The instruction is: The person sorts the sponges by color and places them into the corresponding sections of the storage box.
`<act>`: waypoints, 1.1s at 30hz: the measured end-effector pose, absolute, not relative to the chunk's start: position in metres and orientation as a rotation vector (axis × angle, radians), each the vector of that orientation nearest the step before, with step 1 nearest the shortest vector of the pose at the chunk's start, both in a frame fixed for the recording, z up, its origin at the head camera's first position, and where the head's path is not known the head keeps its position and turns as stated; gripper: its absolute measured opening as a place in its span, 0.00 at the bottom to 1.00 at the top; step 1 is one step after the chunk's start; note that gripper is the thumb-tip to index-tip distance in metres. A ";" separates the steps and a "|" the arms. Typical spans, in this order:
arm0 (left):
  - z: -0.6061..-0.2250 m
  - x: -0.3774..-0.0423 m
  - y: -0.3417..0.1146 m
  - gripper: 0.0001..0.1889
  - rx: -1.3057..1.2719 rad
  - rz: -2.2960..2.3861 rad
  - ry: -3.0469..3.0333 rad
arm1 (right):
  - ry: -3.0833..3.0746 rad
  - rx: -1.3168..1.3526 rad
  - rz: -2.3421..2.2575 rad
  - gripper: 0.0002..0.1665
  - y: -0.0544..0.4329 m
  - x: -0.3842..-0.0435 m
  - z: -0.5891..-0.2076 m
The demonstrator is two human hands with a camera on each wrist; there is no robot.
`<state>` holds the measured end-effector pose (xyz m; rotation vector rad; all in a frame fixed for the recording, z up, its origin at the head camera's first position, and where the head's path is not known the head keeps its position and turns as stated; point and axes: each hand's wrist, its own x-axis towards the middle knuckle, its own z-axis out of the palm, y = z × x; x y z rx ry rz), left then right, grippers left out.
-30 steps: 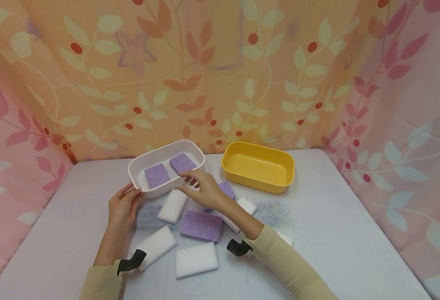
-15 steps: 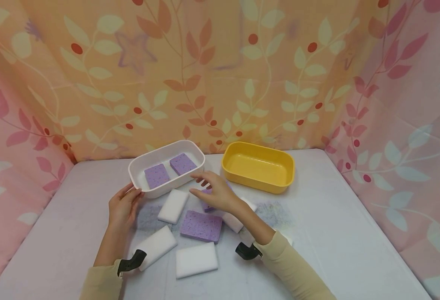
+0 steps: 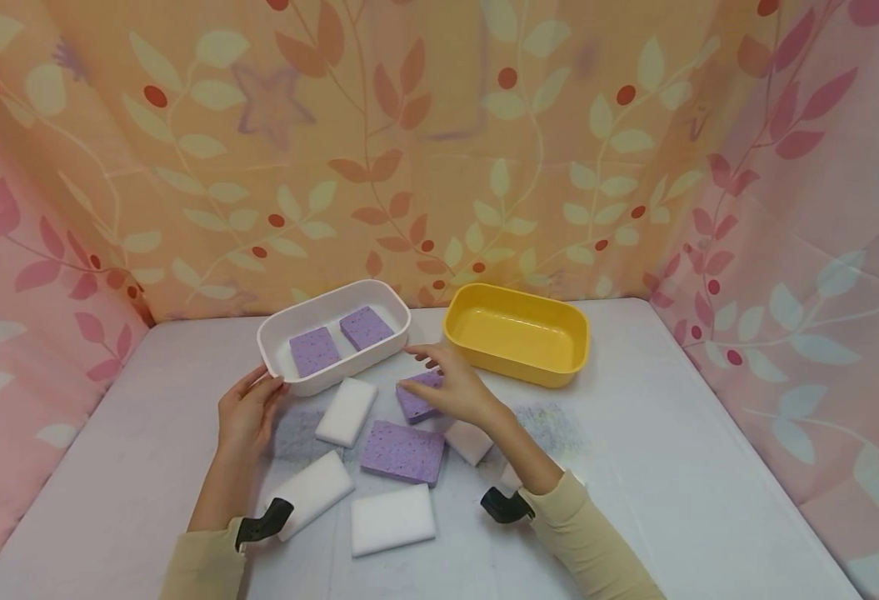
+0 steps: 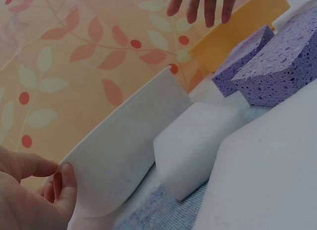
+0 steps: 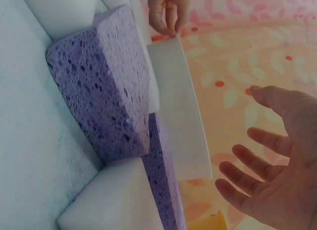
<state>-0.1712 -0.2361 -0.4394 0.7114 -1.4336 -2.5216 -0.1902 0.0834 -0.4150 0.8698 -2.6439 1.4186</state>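
My left hand [image 3: 244,417] pinches the near left rim of a white plastic tub [image 4: 119,146] between thumb and fingers. Two purple sponges, one on the left [image 3: 314,352] and one on the right [image 3: 365,328], lie flat inside that tub. My right hand [image 3: 457,387] holds nothing, its fingers spread above a purple sponge [image 3: 412,404] on the table and partly covering it. In the right wrist view the fingers [image 5: 267,165] are apart and loosely bent. A larger purple sponge [image 3: 402,452] lies nearer to me.
White sponges lie about the middle: one by the tub [image 3: 346,412], one beside my left wrist [image 3: 315,492], one in front [image 3: 392,521], others partly under my right arm. A yellow tub [image 3: 517,337] with nothing inside stands back right. Patterned curtains [image 3: 439,167] surround the table.
The right hand has drawn back from the white tub, moving right and slightly down over the purple sponge on the table. The left hand has stayed on the rim.
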 end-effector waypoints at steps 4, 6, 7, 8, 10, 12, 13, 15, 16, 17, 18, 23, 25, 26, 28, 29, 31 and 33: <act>-0.440 -0.172 -0.236 0.29 0.703 -2.513 -1.451 | -2.670 0.819 1.414 0.34 0.089 -0.191 -0.418; -0.441 -0.173 -0.236 0.30 0.700 -2.517 -1.445 | -2.685 0.805 1.395 0.34 0.092 -0.192 -0.419; -0.441 -0.173 -0.236 0.30 0.700 -2.519 -1.442 | -2.696 0.796 1.387 0.35 0.092 -0.192 -0.419; -0.441 -0.173 -0.236 0.30 0.700 -2.516 -1.447 | -2.705 0.792 1.376 0.35 0.093 -0.192 -0.419; -0.442 -0.174 -0.237 0.30 0.704 -2.516 -1.446 | -2.723 0.783 1.356 0.36 0.094 -0.193 -0.420; -0.442 -0.174 -0.237 0.30 0.708 -2.512 -1.444 | -2.743 0.769 1.346 0.37 0.095 -0.193 -0.420; -0.443 -0.174 -0.237 0.29 0.697 -2.505 -1.461 | -2.756 0.760 1.340 0.38 0.096 -0.193 -0.420; -0.443 -0.175 -0.237 0.29 0.698 -2.502 -1.459 | -2.780 0.747 1.332 0.40 0.097 -0.193 -0.422; -0.442 -0.174 -0.237 0.29 0.699 -2.500 -1.460 | -2.792 0.748 1.329 0.41 0.097 -0.194 -0.423; -0.442 -0.174 -0.237 0.29 0.697 -2.494 -1.469 | -2.809 0.745 1.324 0.41 0.098 -0.194 -0.424; -0.441 -0.173 -0.237 0.29 0.698 -2.493 -1.469 | -2.825 0.743 1.317 0.42 0.098 -0.194 -0.425; -0.438 -0.171 -0.235 0.30 0.697 -2.491 -1.479 | -2.881 0.739 1.326 0.45 0.100 -0.197 -0.431; -0.438 -0.170 -0.235 0.29 0.689 -2.497 -1.478 | -2.891 0.743 1.319 0.45 0.101 -0.198 -0.434; -0.438 -0.170 -0.235 0.29 0.693 -2.502 -1.468 | -2.896 0.745 1.314 0.46 0.102 -0.199 -0.435; -0.438 -0.170 -0.235 0.29 0.690 -2.499 -1.478 | -2.901 0.745 1.305 0.46 0.103 -0.199 -0.436; -0.438 -0.170 -0.235 0.29 0.694 -2.496 -1.484 | -2.903 0.743 1.300 0.46 0.103 -0.199 -0.436; -0.438 -0.170 -0.235 0.29 0.703 -2.500 -1.480 | -2.911 0.739 1.283 0.47 0.104 -0.199 -0.436; -0.438 -0.170 -0.236 0.30 0.708 -2.493 -1.494 | -2.920 0.728 1.277 0.48 0.104 -0.199 -0.436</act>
